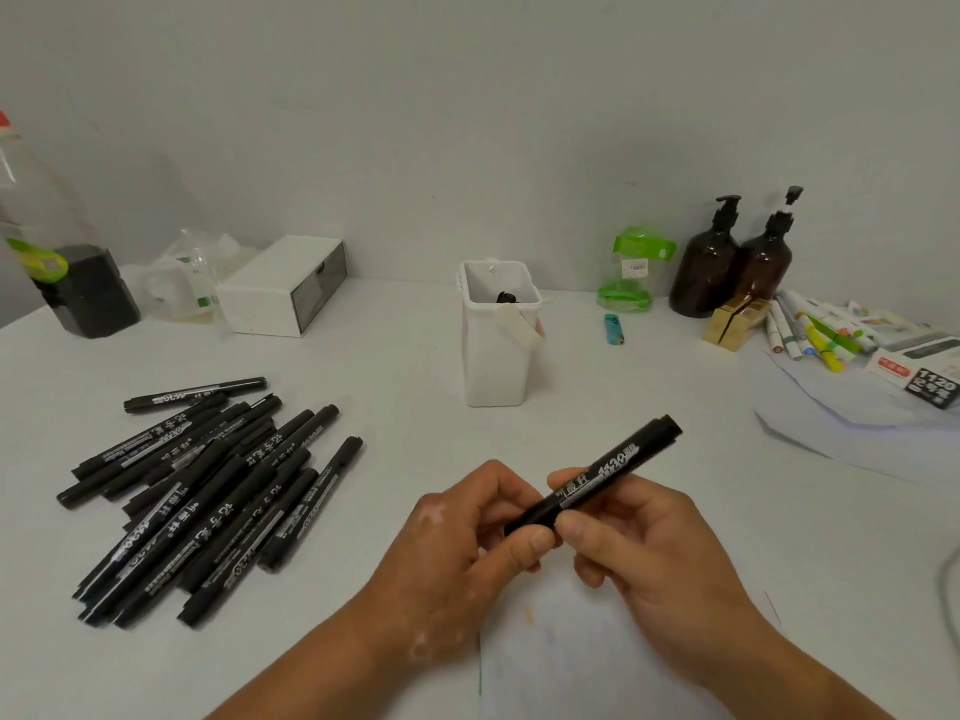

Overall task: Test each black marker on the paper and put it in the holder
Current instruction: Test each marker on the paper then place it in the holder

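Note:
Both hands hold one black marker (618, 467) over the near table. Its body slants up to the right. My left hand (467, 537) pinches the marker's lower left end between thumb and fingers. My right hand (639, 553) grips the barrel just right of it. A white sheet of paper (571, 662) lies under my hands. Several black markers (208, 491) lie in a loose pile on the left. The white square holder (498, 350) stands upright at centre back, with a dark marker end showing inside.
Two brown pump bottles (727, 262), a green packet (631, 272) and a blue lighter (613, 330) sit at the back right. Coloured markers and a marker box (930, 381) lie far right. A white drawer box (285, 288) and a plastic bottle (36, 210) stand back left.

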Demonstrator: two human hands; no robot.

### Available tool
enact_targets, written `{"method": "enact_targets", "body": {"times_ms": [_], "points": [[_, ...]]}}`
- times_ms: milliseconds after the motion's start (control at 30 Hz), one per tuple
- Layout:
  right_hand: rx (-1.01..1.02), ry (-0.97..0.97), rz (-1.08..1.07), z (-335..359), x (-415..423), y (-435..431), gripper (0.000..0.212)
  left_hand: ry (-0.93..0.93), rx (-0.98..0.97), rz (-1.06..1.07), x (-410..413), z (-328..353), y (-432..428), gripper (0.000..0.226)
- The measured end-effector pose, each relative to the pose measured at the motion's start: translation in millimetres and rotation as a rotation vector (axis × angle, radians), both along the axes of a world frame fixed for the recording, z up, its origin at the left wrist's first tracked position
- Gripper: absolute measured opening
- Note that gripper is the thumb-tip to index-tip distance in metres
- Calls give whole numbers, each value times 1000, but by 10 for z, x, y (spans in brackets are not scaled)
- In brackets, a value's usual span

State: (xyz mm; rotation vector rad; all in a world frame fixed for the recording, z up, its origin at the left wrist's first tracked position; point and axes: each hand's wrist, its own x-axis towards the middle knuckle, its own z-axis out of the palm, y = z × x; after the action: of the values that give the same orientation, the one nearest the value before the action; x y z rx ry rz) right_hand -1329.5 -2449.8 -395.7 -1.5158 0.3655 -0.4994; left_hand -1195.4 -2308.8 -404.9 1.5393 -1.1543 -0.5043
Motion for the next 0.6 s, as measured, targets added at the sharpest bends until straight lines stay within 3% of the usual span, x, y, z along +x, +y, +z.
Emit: {"method": "enact_targets", "body": {"times_ms": [133, 233, 333, 433, 600], "points": [[18, -28, -36, 37, 7, -40, 9, -84, 45, 75, 89, -11, 27, 14], [71, -63, -102, 124, -32, -141, 15, -93, 56, 148, 160, -19, 59, 9], [-170, 84, -174, 183, -69, -260, 27, -84, 70, 208, 244, -12, 90, 9], [-389, 179, -234, 361, -7, -389, 18, -59, 57, 255, 302, 0, 98, 10], [-721, 54, -476, 1080, 372, -619, 12, -18, 40, 275, 339, -12, 100, 11]]}}
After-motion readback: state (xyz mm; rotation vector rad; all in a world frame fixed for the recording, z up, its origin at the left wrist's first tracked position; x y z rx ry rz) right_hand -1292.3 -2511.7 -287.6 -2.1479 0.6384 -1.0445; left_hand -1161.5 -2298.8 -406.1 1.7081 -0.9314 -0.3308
